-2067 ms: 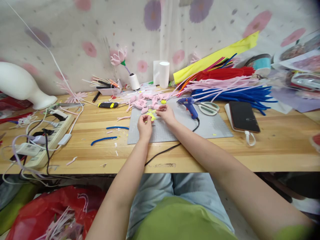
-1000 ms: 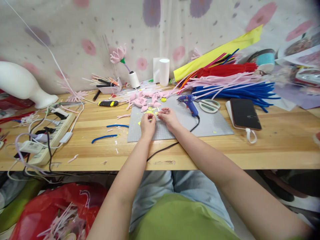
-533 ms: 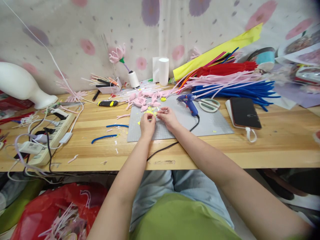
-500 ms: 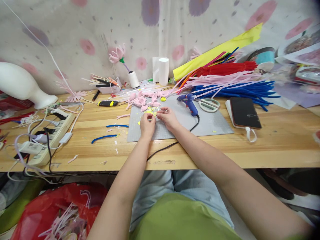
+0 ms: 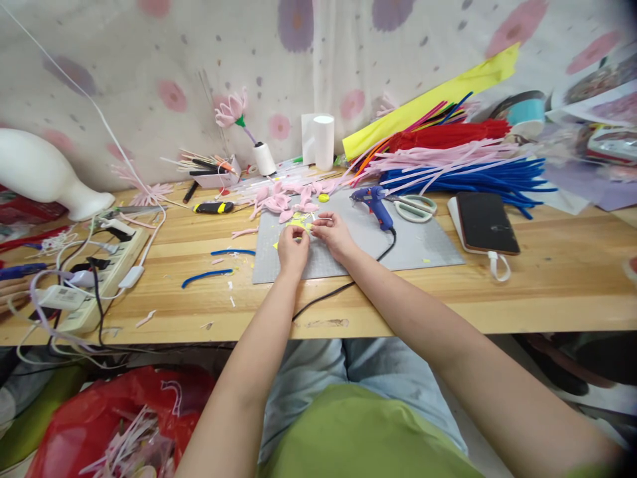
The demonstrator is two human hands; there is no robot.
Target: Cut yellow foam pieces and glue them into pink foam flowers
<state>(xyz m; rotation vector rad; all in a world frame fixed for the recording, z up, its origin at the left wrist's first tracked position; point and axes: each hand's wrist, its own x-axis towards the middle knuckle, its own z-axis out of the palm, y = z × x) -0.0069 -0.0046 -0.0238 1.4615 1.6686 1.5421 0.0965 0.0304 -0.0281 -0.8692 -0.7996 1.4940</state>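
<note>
From my end of the feed, the left hand (image 5: 293,252) sits at the centre of the frame with thumb and forefinger pinched on a small yellow piece (image 5: 300,227), over the upper-left part of the grey cutting mat (image 5: 413,249). The right hand (image 5: 334,234) is just beside it, fingers curled and tips drawn together at the piece's right side; I cannot tell whether they grip it. Two seconds ago I had the left hand a little further left and lower; now both sets of fingertips nearly meet, and over the last half second they have barely moved. Pink fuzzy petals (image 5: 279,202) lie just above the hands, and the blue hot glue gun (image 5: 375,204) rests right of centre near the scissors (image 5: 417,208), both where they were. What is new to me is at the left edge: a blue tool (image 5: 22,271) and part of another person's hand (image 5: 10,291) have come into view beyond the power strip (image 5: 107,285). My view has otherwise shifted only slightly.
</note>
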